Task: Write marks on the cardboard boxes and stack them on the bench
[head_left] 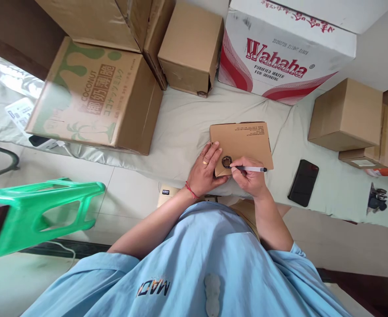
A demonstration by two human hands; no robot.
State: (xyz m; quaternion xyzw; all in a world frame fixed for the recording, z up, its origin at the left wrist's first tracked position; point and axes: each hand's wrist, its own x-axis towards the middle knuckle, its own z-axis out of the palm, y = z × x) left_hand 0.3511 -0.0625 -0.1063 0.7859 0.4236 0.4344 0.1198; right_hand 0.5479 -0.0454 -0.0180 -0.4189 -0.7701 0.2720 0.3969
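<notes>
A small brown cardboard box (243, 143) lies on the cloth-covered table, with printed text near its far right corner. Close to its near left corner is a dark ring-shaped mark or ring (227, 162); I cannot tell which. My right hand (251, 178) pinches a pen (250, 168) with a pale barrel and black end, its front end beside the ring shape. Resting on the box's left side, my left hand (207, 169) has its fingers laid flat and its thumb along the near edge.
A black phone (303, 182) and keys (377, 198) lie to the right. Behind stand a coconut carton (82, 97), a plain box (190, 44) and a Wahaha carton (280, 53). More boxes (345, 114) stand at right. A green stool (49, 211) is at left.
</notes>
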